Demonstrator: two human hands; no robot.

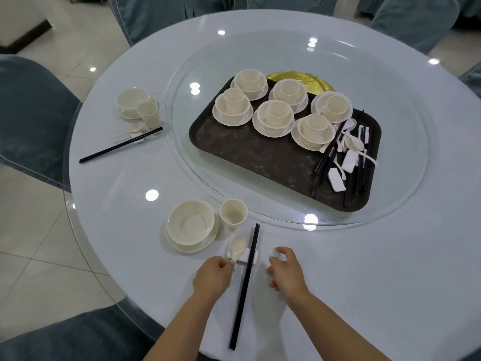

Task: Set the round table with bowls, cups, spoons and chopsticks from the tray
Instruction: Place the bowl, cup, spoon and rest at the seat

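The left hand (214, 278) pinched the handle of a spoon (236, 248) whose bowl lay on a white rest (243, 256) just beyond the fingers. The right hand (286, 273) hovered just right of the rest, fingers loosely curled and holding nothing I could make out. Between the two hands ran a pair of black chopsticks (244, 287), lying across the rest and pointing away toward the far side. Just left of the spoon sat a bowl (190, 224) on a saucer, empty, and a cup (233, 213) stood beside it on the right, also empty.

The tabletop (364, 269) was round, covered in pale blue cloth under glass, with a glass turntable (406, 142) in the middle. Chairs (33, 113) draped in grey-blue fabric ringed it, over a light tiled floor (33, 243).

At the far left a second place was laid: a bowl, a cup, a spoon and chopsticks (121, 145) set slantwise.

On the turntable lay a dark tray (255, 155) carrying six stacks (274, 117), each a cup inside a bowl on a saucer. At the tray's right end lay a loose heap of chopsticks, white spoons and rests (346, 157). A gold plate (299, 79) showed behind the tray's far edge.
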